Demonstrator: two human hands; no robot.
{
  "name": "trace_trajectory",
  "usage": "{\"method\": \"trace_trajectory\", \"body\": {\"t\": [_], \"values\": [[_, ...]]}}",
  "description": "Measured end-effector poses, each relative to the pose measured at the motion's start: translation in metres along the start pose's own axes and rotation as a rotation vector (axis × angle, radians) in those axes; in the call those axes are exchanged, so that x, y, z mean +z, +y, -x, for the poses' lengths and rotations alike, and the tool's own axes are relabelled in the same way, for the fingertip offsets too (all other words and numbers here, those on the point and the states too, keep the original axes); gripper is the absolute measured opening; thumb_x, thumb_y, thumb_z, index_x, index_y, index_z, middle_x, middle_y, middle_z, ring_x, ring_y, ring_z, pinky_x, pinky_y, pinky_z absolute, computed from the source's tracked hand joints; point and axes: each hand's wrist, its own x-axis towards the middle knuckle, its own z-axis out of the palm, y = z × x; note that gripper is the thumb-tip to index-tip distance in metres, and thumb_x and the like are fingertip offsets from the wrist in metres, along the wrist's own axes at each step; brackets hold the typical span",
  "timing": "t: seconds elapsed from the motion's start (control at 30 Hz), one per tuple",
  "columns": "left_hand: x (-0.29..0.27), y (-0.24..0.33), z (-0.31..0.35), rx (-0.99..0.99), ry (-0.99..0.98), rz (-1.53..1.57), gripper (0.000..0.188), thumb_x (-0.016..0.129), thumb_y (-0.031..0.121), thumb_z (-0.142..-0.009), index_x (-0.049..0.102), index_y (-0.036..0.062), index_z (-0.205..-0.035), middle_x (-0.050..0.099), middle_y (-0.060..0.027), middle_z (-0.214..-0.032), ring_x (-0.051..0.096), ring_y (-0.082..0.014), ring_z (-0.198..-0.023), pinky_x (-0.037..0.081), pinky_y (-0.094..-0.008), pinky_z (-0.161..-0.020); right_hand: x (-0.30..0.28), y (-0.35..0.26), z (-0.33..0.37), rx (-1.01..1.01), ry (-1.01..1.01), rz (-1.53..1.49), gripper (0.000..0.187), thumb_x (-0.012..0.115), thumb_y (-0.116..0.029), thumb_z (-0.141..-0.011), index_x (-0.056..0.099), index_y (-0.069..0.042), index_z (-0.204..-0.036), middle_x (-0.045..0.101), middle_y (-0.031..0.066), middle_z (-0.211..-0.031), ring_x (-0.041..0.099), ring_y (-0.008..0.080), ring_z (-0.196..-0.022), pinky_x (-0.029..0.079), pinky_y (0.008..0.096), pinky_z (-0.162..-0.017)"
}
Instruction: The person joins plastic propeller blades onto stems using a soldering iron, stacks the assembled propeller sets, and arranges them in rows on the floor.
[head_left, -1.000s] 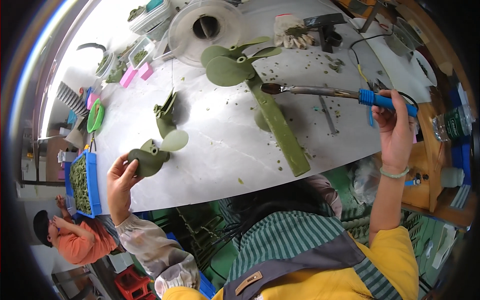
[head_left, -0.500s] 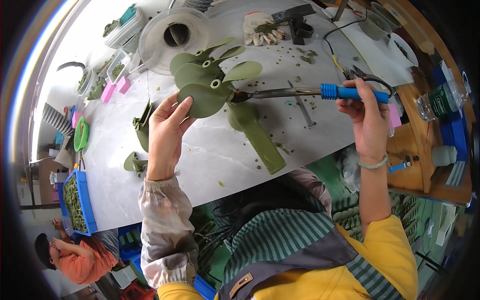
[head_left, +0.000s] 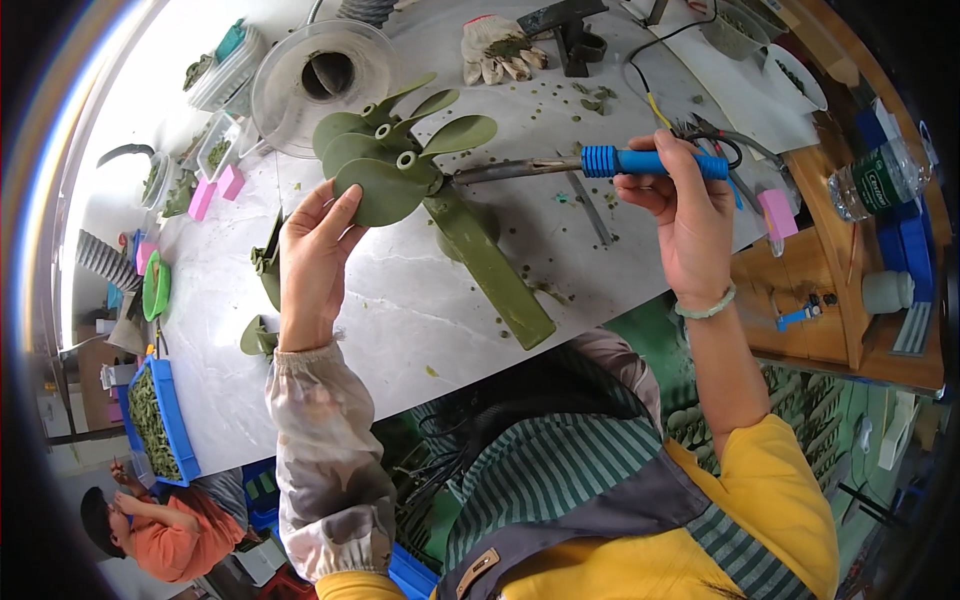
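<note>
Partly hidden behind left hand (head_left: pixel 318 255): green leaf cluster (head_left: pixel 395 160), pinched. Right hand (head_left: pixel 680 215) clamps blue-handled iron (head_left: pixel 610 165); glove (head_left: pixel 500 48) beyond.

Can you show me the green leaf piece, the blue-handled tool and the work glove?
green leaf piece (head_left: pixel 385 190), head view, on its front leaf.
blue-handled tool (head_left: pixel 640 162), head view, on the handle.
work glove (head_left: pixel 495 45), head view, on the palm.
</note>
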Motion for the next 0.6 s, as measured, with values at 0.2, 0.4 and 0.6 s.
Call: {"method": "trace_trajectory", "body": {"t": [0.2,0.4,0.6], "values": [[-0.0016,-0.0024,-0.0004,-0.005,0.004,-0.009,0.025,0.061,0.011,-0.090,0.059,-0.0030,-0.111,0.066,-0.0084,-0.102,0.063,-0.0147,-0.092,0.051,-0.0292,-0.087,-0.0006,0.0039,-0.0019,0.003,0.001,0.013,0.026,0.059,-0.020,-0.091,0.064,0.005,-0.092,0.066,0.0104,-0.084,0.067,0.0163,-0.068,0.058,0.0272,-0.065],[-0.0066,-0.0028,-0.0032,0.001,0.003,-0.008,0.026,0.061,0.011,-0.090,0.059,-0.0036,-0.112,0.065,-0.0088,-0.102,0.063,-0.0147,-0.092,0.051,-0.0286,-0.086,0.0014,0.0028,-0.0016,-0.028,-0.010,0.008,0.025,0.059,-0.019,-0.091,0.064,0.005,-0.093,0.066,0.0107,-0.083,0.067,0.0170,-0.068,0.058,0.0277,-0.065],[-0.0052,-0.0019,-0.0061,-0.006,0.008,-0.030,0.026,0.061,0.011,-0.090,0.060,-0.0033,-0.111,0.065,-0.0085,-0.102,0.063,-0.0142,-0.091,0.051,-0.0278,-0.086,0.0025,-0.0001,0.0017,-0.018,-0.020,0.023,0.025,0.059,-0.019,-0.091,0.064,0.005,-0.092,0.066,0.0115,-0.083,0.067,0.0174,-0.069,0.059,0.0281,-0.065]]}}
